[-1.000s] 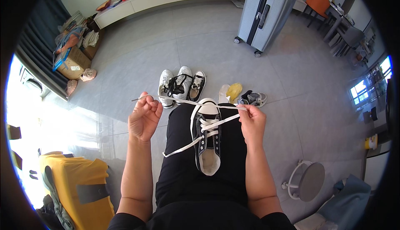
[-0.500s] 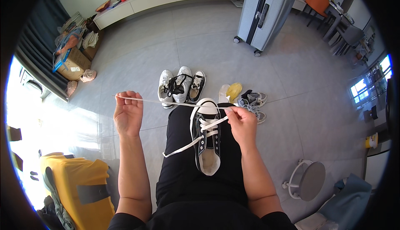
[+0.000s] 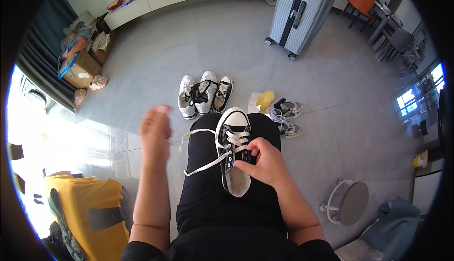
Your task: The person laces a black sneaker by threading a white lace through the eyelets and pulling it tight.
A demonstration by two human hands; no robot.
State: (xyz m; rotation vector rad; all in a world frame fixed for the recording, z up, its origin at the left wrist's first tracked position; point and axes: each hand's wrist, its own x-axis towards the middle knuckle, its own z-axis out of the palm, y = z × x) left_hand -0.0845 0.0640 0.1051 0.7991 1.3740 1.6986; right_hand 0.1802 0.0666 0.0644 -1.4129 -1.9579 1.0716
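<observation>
Grip of the right hand (image 3: 267, 164) is half open at the sneaker (image 3: 235, 119) on the trousers (image 3: 201, 199), no clear hold, left hand (image 3: 155, 131) is too blurry to tell, out left of the trousers, and the lace (image 3: 202, 129) just went slack, so it's not pulled tight anymore.

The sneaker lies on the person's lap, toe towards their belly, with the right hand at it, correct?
Not quite: the head view shows the toe pointing away from the belly. The sneaker lies on the lap, with the right hand at it.
</observation>
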